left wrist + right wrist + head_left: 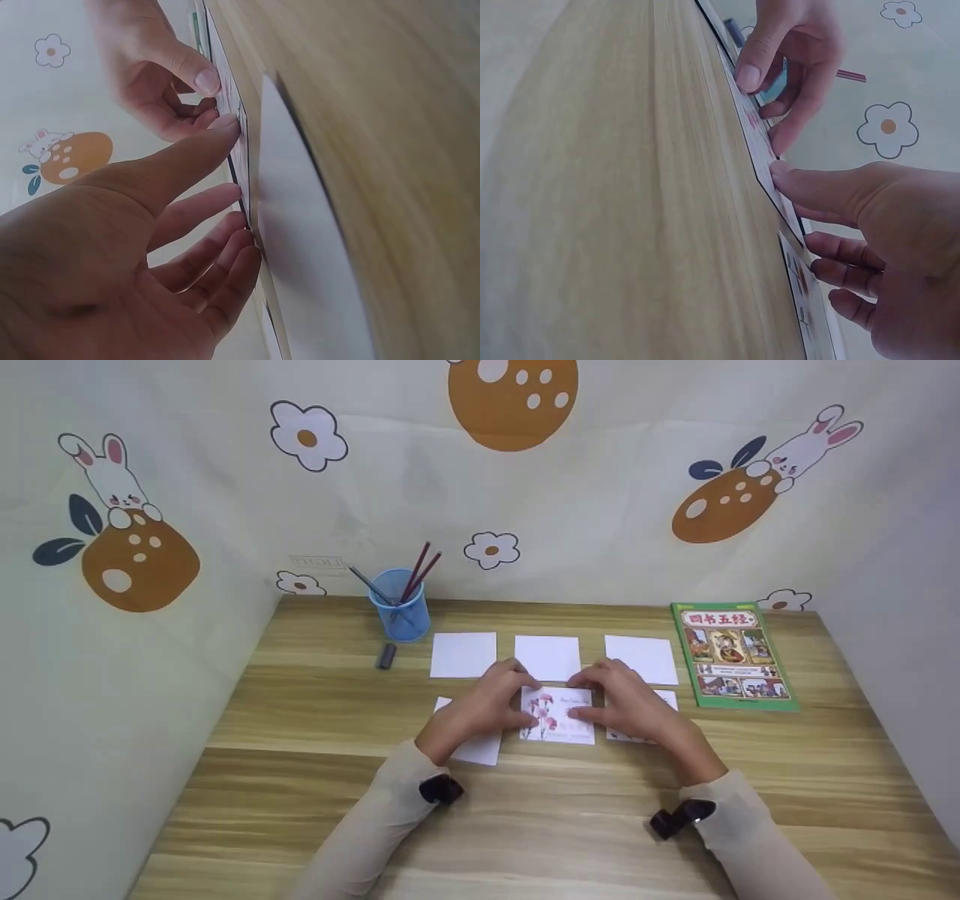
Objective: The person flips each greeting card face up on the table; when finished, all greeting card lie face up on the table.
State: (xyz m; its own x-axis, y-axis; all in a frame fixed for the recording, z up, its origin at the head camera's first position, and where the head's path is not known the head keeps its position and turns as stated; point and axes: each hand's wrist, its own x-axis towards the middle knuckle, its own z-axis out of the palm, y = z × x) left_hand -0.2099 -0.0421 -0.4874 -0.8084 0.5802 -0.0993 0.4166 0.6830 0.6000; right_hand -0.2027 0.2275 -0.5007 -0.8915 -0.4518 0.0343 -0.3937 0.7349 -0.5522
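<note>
White rectangular paper card with pink flowers (556, 717)
Left hand (491, 701) grips its left side, right hand (624, 702) its right (thumbs on top).

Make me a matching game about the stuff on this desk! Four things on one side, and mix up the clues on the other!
Things:
1. card with pink flowers
2. pencil cup
3. book
4. pencils

Clues:
A. green-bordered, to the right of the cards
B. leaning inside a container
C. touched by both the left hand and the right hand
D. light blue

Right pairs: 1-C, 2-D, 3-A, 4-B
</note>
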